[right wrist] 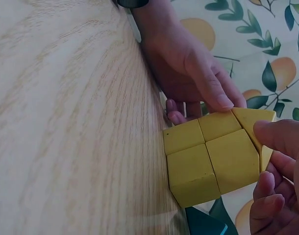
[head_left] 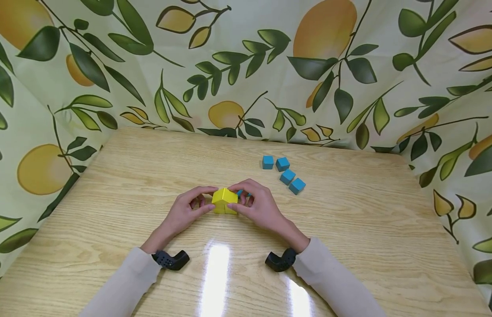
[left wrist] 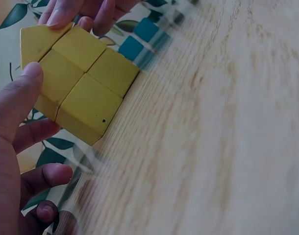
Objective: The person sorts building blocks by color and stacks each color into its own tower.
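Between the two hands in the head view stands a small house shape of yellow blocks on the table. Yellow cubes (right wrist: 233, 161) form two rows, one on the other, and a yellow triangular prism (left wrist: 39, 41) tops them like a roof. My left hand (head_left: 180, 215) pinches the structure from its left, thumb in front, near where the prism meets the upper cube. From the other side my right hand (head_left: 261, 209) pinches the prism, its thumb pressed on the front face. Behind the right fingers a blue block (head_left: 241, 193) is partly hidden.
Several blue cubes (head_left: 287, 177) lie loose on the wooden table (head_left: 360, 211), beyond the right hand. A cloth (head_left: 246, 66) printed with fruit and leaves hangs along the back and sides. Black wrist devices (head_left: 172, 259) sit on both wrists.
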The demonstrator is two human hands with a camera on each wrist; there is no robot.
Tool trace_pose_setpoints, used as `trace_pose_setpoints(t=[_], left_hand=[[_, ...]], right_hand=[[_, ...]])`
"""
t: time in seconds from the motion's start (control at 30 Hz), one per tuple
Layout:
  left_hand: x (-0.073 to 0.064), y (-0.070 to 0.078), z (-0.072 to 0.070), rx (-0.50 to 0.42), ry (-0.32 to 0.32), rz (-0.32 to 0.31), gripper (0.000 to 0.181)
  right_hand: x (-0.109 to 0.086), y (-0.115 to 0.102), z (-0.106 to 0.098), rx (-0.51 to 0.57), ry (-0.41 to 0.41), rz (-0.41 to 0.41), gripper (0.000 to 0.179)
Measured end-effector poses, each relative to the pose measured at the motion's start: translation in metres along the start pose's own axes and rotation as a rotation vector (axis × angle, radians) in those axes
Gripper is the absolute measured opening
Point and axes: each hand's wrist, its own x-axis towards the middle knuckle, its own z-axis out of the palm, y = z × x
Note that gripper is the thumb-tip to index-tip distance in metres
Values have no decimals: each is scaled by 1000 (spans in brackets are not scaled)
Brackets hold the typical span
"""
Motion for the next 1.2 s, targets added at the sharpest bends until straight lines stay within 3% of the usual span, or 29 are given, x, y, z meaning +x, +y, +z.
trace_pose_setpoints(t=[0.37,0.6,0.87,0.97,1.2], left_hand=[[0,0,2,-17,-6,-20,38],[1,4,2,1,11,12,37],[0,1,2,21,11,-28,39],[1,7,2,31,14,-30,38],[2,35,-2,30,3,-19,33]], right_hand=[[-2,3,-1,-6,-7,-15,34],[-1,4,-1,-9,-20,-1,34],[0,3,-1,-7,-29,12,35],[1,3,-2,-6,-30,8,36],[0,3,-2,-11,-34,16,34]])
